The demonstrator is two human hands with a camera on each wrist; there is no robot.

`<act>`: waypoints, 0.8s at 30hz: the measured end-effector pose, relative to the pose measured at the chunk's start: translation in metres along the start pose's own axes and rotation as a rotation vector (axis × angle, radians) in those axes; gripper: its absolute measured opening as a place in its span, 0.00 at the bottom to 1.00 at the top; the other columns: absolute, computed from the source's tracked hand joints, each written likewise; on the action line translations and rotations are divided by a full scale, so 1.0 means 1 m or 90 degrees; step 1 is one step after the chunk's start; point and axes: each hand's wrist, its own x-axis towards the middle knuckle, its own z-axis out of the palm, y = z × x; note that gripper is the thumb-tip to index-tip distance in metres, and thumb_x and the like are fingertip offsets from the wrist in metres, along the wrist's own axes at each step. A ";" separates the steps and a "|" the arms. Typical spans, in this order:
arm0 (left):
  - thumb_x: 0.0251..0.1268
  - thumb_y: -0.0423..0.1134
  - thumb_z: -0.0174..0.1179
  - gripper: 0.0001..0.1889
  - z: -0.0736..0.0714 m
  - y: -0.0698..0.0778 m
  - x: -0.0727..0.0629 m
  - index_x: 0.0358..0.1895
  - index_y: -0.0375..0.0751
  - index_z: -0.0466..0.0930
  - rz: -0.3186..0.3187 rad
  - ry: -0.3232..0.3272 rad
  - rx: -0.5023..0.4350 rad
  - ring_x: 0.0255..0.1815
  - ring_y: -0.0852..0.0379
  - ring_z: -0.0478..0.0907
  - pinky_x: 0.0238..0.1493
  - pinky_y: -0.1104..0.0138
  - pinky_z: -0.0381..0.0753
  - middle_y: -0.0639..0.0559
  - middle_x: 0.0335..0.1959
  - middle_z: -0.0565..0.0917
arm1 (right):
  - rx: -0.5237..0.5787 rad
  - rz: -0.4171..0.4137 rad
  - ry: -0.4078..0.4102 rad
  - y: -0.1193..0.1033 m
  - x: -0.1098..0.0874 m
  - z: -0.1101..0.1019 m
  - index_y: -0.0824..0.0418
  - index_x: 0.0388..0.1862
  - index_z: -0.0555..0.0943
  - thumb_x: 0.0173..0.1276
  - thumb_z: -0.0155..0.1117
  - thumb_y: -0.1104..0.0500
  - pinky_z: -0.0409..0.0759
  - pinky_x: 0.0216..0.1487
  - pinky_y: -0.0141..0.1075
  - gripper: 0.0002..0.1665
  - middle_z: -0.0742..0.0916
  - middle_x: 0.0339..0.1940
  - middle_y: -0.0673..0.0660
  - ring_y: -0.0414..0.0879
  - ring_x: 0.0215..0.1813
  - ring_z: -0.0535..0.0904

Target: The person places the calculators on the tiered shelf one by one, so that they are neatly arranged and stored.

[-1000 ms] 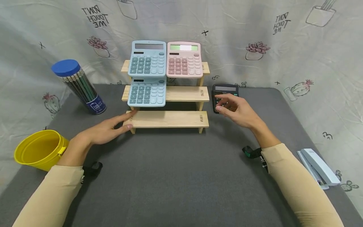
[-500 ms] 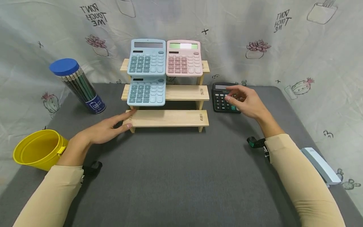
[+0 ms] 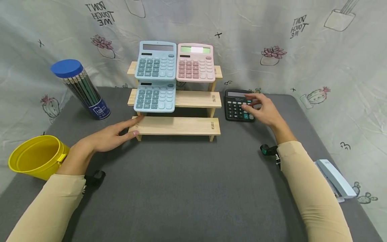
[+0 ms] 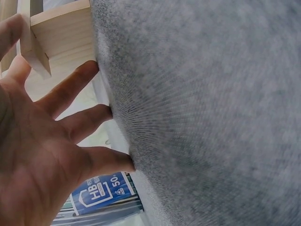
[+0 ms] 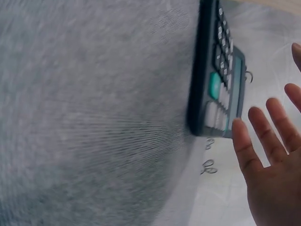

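Note:
My left hand (image 3: 105, 137) touches the left end of the lowest step of a three-step wooden stand (image 3: 178, 126), its fingers extended. In the left wrist view, the fingers (image 4: 70, 92) spread beside the stand's wooden end piece (image 4: 66, 30). My right hand (image 3: 264, 112) hovers over the right side of a black calculator (image 3: 239, 109) lying on the table, fingers loosely bent and holding nothing. The right wrist view has that hand (image 5: 277, 160) next to the black calculator (image 5: 211, 80), seen edge-on. A blue calculator (image 3: 156, 60) and a pink calculator (image 3: 195, 64) lean on the top step; a second blue calculator (image 3: 155, 97) stands below.
A clear tub of pencils (image 3: 81, 89) with a blue lid stands at the back left. The yellow bucket (image 3: 36, 158) is beside my left forearm. At the right edge, a light-blue stapler (image 3: 337, 179) lies near my right sleeve. A printed curtain (image 3: 242, 33) hangs behind the table.
My right hand has moved rightward over the black calculator, uncovering more of its keys. The left hand stays at the stand. The head view has shifted slightly.

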 end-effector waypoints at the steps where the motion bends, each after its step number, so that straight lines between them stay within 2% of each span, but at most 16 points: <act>1: 0.83 0.58 0.44 0.35 0.000 0.000 0.000 0.85 0.60 0.43 0.000 -0.002 0.002 0.84 0.34 0.42 0.75 0.31 0.45 0.49 0.86 0.45 | -0.003 0.006 -0.007 0.002 0.000 0.000 0.56 0.77 0.69 0.75 0.65 0.44 0.73 0.61 0.63 0.37 0.72 0.74 0.65 0.65 0.67 0.73; 5: 0.83 0.59 0.44 0.35 0.002 -0.001 0.000 0.85 0.60 0.43 -0.004 -0.004 0.010 0.84 0.34 0.43 0.75 0.31 0.46 0.48 0.86 0.45 | -0.008 0.035 -0.026 0.012 0.000 0.000 0.53 0.81 0.65 0.74 0.65 0.42 0.69 0.66 0.66 0.42 0.64 0.80 0.65 0.67 0.74 0.67; 9: 0.83 0.60 0.43 0.35 0.002 0.001 0.001 0.85 0.60 0.43 -0.009 -0.004 0.016 0.84 0.33 0.43 0.74 0.31 0.46 0.46 0.86 0.45 | -0.009 0.055 -0.036 0.021 0.000 0.000 0.51 0.84 0.59 0.74 0.64 0.40 0.63 0.69 0.69 0.46 0.60 0.82 0.65 0.68 0.77 0.61; 14: 0.82 0.62 0.43 0.36 0.003 0.002 0.000 0.85 0.62 0.44 -0.025 -0.003 0.029 0.83 0.32 0.45 0.73 0.30 0.48 0.43 0.85 0.46 | 0.013 0.099 -0.074 0.028 0.001 0.003 0.46 0.87 0.45 0.74 0.63 0.38 0.57 0.73 0.70 0.53 0.54 0.85 0.66 0.71 0.80 0.55; 17: 0.82 0.61 0.43 0.35 0.003 0.001 -0.001 0.85 0.61 0.45 -0.021 0.001 0.027 0.83 0.32 0.44 0.74 0.30 0.48 0.45 0.86 0.46 | 0.033 0.118 -0.097 0.028 0.003 0.004 0.44 0.87 0.39 0.74 0.63 0.37 0.55 0.75 0.69 0.57 0.52 0.85 0.67 0.71 0.82 0.51; 24: 0.83 0.60 0.42 0.34 0.002 -0.001 0.001 0.85 0.61 0.44 -0.013 0.013 0.016 0.84 0.34 0.44 0.74 0.31 0.46 0.49 0.86 0.46 | 0.033 0.143 -0.118 0.021 0.014 0.002 0.42 0.87 0.36 0.72 0.65 0.36 0.53 0.76 0.69 0.61 0.52 0.84 0.71 0.69 0.83 0.48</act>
